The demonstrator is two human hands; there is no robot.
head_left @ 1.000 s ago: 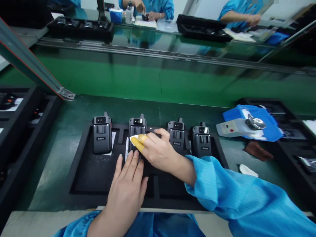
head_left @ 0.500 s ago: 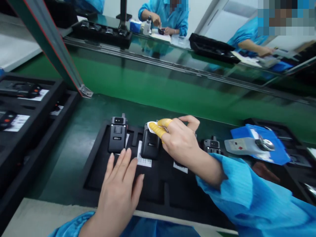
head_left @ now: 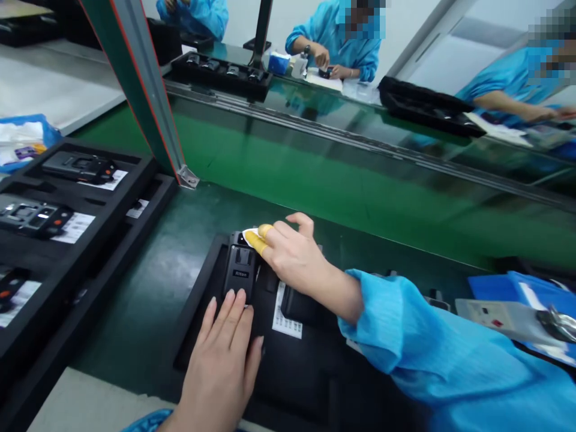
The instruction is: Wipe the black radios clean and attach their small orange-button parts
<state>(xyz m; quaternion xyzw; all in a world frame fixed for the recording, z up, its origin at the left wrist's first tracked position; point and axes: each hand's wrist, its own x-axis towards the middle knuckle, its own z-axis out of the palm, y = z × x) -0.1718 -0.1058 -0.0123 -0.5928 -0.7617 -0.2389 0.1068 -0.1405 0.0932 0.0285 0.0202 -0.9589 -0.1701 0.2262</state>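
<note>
My right hand point(head_left: 292, 252), with yellow finger cots on two fingers, pinches a small white wipe point(head_left: 248, 236) against the top of a black handheld device point(head_left: 240, 270). That device lies at the left of a black foam tray point(head_left: 204, 282). My left hand point(head_left: 222, 354) is flat with fingers stretched out, its fingertips at the lower end of the same device. A second black device point(head_left: 299, 303) is partly hidden under my right forearm, with a white printed label sheet point(head_left: 287, 321) beside it.
Foam trays point(head_left: 148, 174) holding several devices are stacked on the left. A clear bottle point(head_left: 499, 318) lies over a blue bin point(head_left: 499, 285) at right. A metal post point(head_left: 155, 90) rises at left. Across the ledge, co-workers in blue sleeves point(head_left: 310, 36) handle small items.
My right hand has moved left with the wipe, from the second device to the leftmost one. My left hand stays at the leftmost device's lower end. The camera view has shifted left.
</note>
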